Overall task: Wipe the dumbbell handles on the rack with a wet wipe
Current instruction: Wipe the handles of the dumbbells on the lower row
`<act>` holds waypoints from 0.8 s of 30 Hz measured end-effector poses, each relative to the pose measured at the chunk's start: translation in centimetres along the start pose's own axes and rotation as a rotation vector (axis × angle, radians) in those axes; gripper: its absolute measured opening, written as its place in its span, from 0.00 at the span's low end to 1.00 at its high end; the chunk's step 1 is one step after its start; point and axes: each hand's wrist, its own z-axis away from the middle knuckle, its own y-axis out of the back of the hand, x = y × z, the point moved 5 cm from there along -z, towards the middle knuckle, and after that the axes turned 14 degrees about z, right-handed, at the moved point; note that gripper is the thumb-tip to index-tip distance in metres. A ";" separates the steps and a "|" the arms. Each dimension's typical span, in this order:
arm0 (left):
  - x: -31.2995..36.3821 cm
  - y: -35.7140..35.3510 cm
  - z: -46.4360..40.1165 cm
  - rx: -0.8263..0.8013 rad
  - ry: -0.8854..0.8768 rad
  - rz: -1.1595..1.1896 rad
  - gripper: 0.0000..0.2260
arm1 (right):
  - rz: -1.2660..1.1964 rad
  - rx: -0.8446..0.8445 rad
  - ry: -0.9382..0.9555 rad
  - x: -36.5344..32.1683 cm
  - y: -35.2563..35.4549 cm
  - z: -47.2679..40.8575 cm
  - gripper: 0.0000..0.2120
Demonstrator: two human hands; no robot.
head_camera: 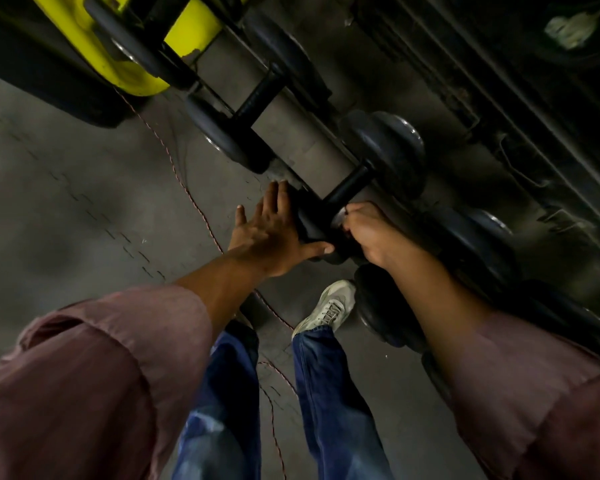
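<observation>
A row of black dumbbells lies across the grey rack (291,140), running from upper left to lower right. My left hand (274,233) rests flat, fingers straight, against the near head (309,220) of the middle dumbbell. My right hand (368,233) is curled round a white wet wipe (340,216) at the near end of that dumbbell's black handle (347,185). Only a small corner of the wipe shows past my fingers. Another dumbbell's handle (257,97) lies bare farther up the rack.
A yellow frame (125,64) stands at the upper left. A thin red cord (187,188) trails over the grey floor and past my white shoe (329,306). More dumbbell heads (378,306) sit low at the right, near my right forearm.
</observation>
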 end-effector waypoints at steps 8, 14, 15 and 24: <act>0.2 0.1 0.1 0.004 0.037 0.024 0.59 | 0.768 0.276 0.332 -3.2 0.4 2.2 0.06; 0.2 -0.1 0.0 -0.008 0.028 0.051 0.57 | 0.899 0.393 0.598 -6.1 -0.1 2.5 0.08; 0.3 -0.1 0.1 -0.001 0.022 0.052 0.57 | 0.895 0.411 0.623 -6.4 -0.4 2.1 0.08; 0.2 0.0 0.1 0.003 0.018 0.068 0.56 | 1.116 0.268 0.689 -8.2 -1.5 -0.1 0.09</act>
